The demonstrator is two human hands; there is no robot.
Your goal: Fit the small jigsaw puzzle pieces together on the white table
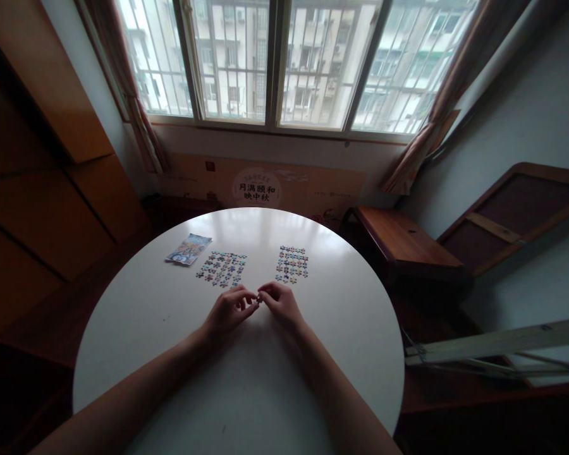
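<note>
My left hand and my right hand meet over the middle of the white round table. Between their fingertips is a small puzzle piece, mostly covered by the fingers. Both hands are closed in a pinch on it. Just beyond my left hand lies a group of loose puzzle pieces, laid out in rough rows. A second group of puzzle pieces is spread in rows beyond my right hand. The two groups lie apart, with bare tabletop between them.
A colourful picture sheet or packet lies at the table's far left. A wooden bench stands beyond the table to the right. Orange cabinets line the left side. A printed cardboard panel leans under the barred window.
</note>
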